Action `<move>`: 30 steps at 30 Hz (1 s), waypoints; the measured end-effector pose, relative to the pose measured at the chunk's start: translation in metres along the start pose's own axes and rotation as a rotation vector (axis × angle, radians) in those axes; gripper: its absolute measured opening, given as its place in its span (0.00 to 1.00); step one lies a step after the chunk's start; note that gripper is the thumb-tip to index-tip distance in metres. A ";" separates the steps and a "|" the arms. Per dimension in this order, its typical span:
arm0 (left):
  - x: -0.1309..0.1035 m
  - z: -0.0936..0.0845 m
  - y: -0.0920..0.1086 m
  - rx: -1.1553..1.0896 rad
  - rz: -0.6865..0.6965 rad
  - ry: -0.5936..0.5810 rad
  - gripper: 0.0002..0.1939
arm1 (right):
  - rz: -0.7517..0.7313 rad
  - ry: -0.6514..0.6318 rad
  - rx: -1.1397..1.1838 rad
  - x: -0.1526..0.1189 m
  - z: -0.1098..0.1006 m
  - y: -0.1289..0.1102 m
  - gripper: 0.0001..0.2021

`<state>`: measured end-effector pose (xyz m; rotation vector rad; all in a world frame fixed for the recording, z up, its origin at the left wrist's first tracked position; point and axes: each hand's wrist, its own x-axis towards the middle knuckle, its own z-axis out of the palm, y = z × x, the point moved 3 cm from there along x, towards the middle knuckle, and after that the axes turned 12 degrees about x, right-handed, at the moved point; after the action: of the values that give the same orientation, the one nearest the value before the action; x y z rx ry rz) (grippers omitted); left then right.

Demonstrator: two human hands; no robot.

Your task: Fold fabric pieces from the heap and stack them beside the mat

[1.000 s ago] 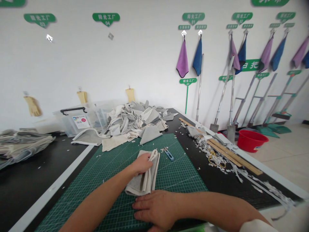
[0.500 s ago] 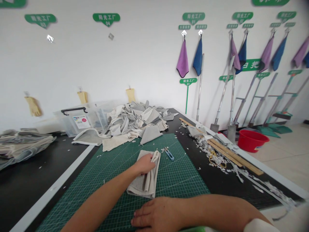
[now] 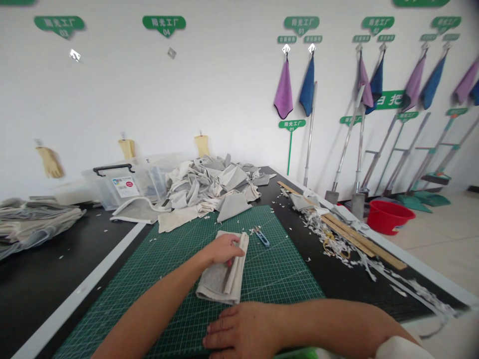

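Note:
On the green cutting mat (image 3: 284, 269) lies a folded piece of light grey cloth (image 3: 215, 279) with a narrow fold along its right side. My left hand (image 3: 224, 249) is on its upper part, fingers closed over that fold; some fingertips are hidden. Nearer to me, my right hand (image 3: 239, 329) rests flat on the mat with fingers stretched out, just below the cloth's lower edge and holding nothing. Small blue thread snips (image 3: 262, 237) lie right of the cloth.
A heap of grey and white cloth pieces (image 3: 213, 184) lies at the back beside a clear plastic box (image 3: 112, 187). Stacked cloths (image 3: 33, 224) are at left. Wooden rulers (image 3: 359, 239) and white scraps (image 3: 337, 244) lie along the right edge. A red basin (image 3: 391, 218) stands beyond.
The bunched fold under my left hand has become flatter and straighter along the cloth's right side. My left hand has shifted slightly right. My right hand stays about where it was.

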<state>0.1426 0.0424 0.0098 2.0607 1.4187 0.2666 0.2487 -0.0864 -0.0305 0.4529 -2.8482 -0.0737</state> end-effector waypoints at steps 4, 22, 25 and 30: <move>0.000 -0.019 -0.013 0.124 -0.079 0.277 0.18 | 0.022 0.039 0.043 0.001 -0.009 0.005 0.17; -0.009 -0.006 -0.076 0.595 -0.159 0.361 0.30 | 0.776 0.049 0.221 -0.016 -0.022 0.060 0.28; -0.011 0.007 -0.080 0.645 -0.109 0.266 0.34 | 0.728 0.023 0.236 -0.012 -0.024 0.054 0.31; -0.014 0.010 -0.081 0.699 -0.143 0.391 0.38 | 0.677 0.009 0.258 -0.008 -0.026 0.047 0.33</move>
<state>0.0789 0.0452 -0.0431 2.5251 2.1153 0.1231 0.2486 -0.0397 -0.0027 -0.4758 -2.8460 0.4200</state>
